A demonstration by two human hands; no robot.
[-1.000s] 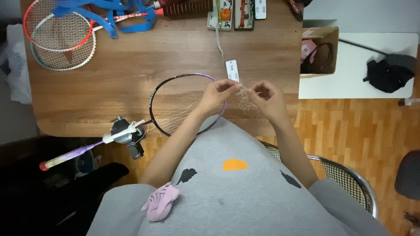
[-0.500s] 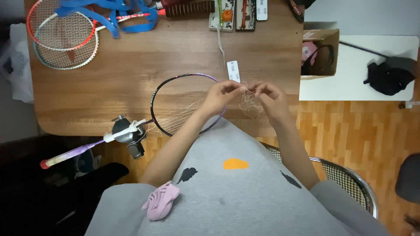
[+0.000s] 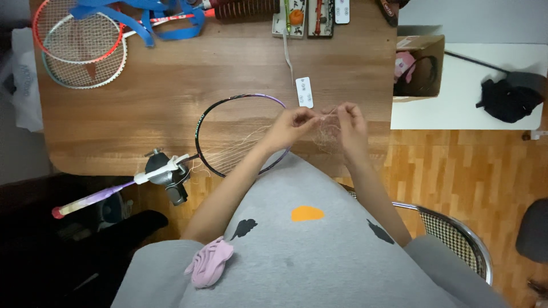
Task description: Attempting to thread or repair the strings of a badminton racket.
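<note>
Between the fingertips of both hands, a tangle of pale racket string was held just above the near edge of the wooden table. The left hand was pinched shut on a strand at its thumb and forefinger; the right hand was likewise closed on the string, its fingers curled over the loose wad hanging directly below them. The string appeared very light, thin and limp, apt to snag and knot, and was judged best taken at a single free strand near the frame rather than by the wad. Immediately left of the left fingers lay the dark racket frame, its hoop half unstrung, with loose strands trailing across it. Its long axis ran from the hoop by the fingers down and away to the left, the purple-and-white handle pointing past the table edge, the shaft gripped in a clamp. The frame looked light, stiff and liable to crack if twisted. Just beyond the fingertips lay a small white card. Well apart, at the far left corner, lay two strung rackets and blue tape.
</note>
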